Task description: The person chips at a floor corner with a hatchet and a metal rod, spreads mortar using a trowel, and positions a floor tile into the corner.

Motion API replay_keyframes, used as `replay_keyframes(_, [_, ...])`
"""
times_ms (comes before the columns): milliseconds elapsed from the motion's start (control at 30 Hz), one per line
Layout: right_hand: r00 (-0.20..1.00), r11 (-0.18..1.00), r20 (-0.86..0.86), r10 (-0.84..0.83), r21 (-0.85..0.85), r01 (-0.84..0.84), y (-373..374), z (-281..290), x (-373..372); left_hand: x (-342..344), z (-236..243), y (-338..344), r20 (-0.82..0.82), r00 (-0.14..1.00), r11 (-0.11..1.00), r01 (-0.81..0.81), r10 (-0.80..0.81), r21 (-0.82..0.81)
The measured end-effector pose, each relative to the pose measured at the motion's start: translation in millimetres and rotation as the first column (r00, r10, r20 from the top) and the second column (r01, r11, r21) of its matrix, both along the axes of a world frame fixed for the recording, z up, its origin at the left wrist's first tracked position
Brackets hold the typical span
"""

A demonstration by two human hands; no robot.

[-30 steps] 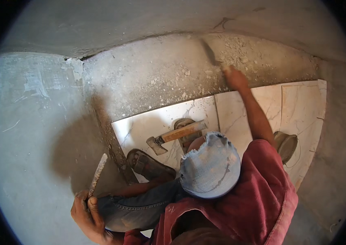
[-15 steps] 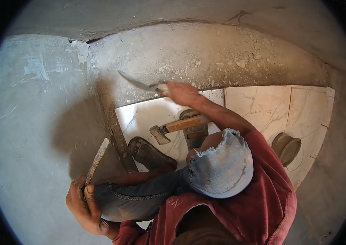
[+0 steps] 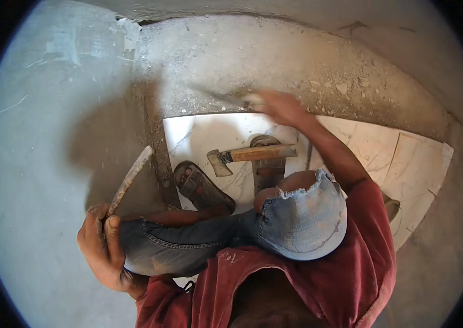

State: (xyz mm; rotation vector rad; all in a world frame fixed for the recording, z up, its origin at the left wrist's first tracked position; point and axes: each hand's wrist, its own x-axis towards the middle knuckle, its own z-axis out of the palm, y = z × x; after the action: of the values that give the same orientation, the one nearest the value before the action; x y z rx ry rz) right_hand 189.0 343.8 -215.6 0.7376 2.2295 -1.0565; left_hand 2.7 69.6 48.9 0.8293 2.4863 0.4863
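Right hand (image 3: 283,107) curled around handle of flat-bladed tool (image 3: 223,97); exact finger placing blurred. Blade points left from fingers, over bare strip (image 3: 226,52) just beyond far edge of tiles (image 3: 223,126). Left hand (image 3: 100,246) pinches pale-tipped rod (image 3: 131,179) between thumb and fingers, tip projecting upward, left of tiles' left edge. Hatchet (image 3: 253,153) near far edge, handle crossing right sandal (image 3: 269,172); left sandal (image 3: 201,188) by left edge. Loose chips (image 3: 342,87) beyond far edge.

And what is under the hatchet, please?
Beneath the hatchet, white tile and a sandal show past its edges. The handle covers part of the sandal; whether they touch, I cannot tell.
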Motion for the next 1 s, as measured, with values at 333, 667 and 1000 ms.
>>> replay_keyframes(333, [0.957, 0.956, -0.15, 0.248, 0.195, -0.217, 79.4, -45.9, 98.4, 7.6, -8.4, -5.9, -0.051, 0.998, 0.997, -0.03, 0.034, 0.075])
replay_keyframes(667, [0.965, 0.872, -0.259, -0.049, 0.46, 0.168, 79.0, -20.5, 184.4, 4.5, -11.3, 13.8, -0.02, 0.998, 0.997, 0.068, -0.067, 0.023])
replay_keyframes(1000, [0.987, 0.986, -0.127, -0.096, 0.125, 0.112, 62.7, -35.7, 91.6, 3.2, -10.4, -0.8, -0.011, 1.0, 1.0, 0.016, -0.015, 0.008])
